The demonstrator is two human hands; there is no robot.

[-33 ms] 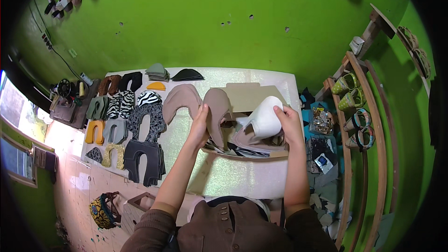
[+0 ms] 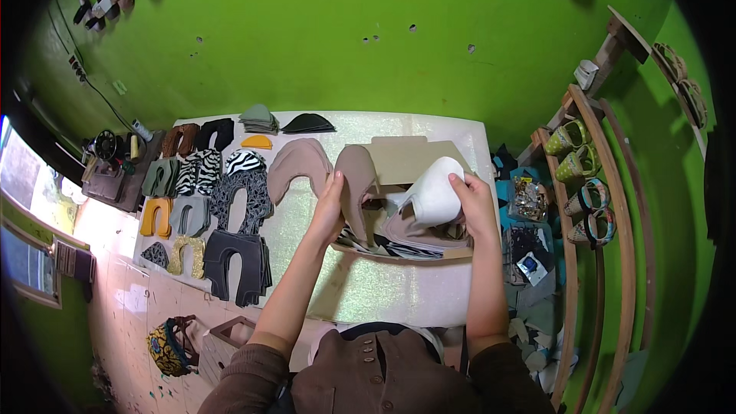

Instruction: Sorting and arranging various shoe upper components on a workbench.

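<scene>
My left hand [image 2: 328, 211] is closed on a beige-brown curved shoe-upper piece [image 2: 354, 180], held upright over the left end of an open cardboard box [image 2: 406, 259]. A white curved piece [image 2: 438, 193], bent over, is gripped at its right edge by my right hand [image 2: 477, 203], thumb on top. Beneath it, inside the box, lie stacked beige and dark cut pieces [image 2: 418, 239]. Another beige U-shaped stack [image 2: 300, 162] rests on the table just left of my left hand. The box's raised flap [image 2: 418, 159] stands behind both held pieces.
Sorted U-shaped stacks in zebra print [image 2: 198, 172], mustard [image 2: 156, 217], gold [image 2: 186, 255] and dark grey [image 2: 236, 264] cover the table's left side. A sewing machine [image 2: 106, 146] stands at far left. To the right are plastic containers [image 2: 527, 199] and a wooden rack [image 2: 563, 261] with sandals.
</scene>
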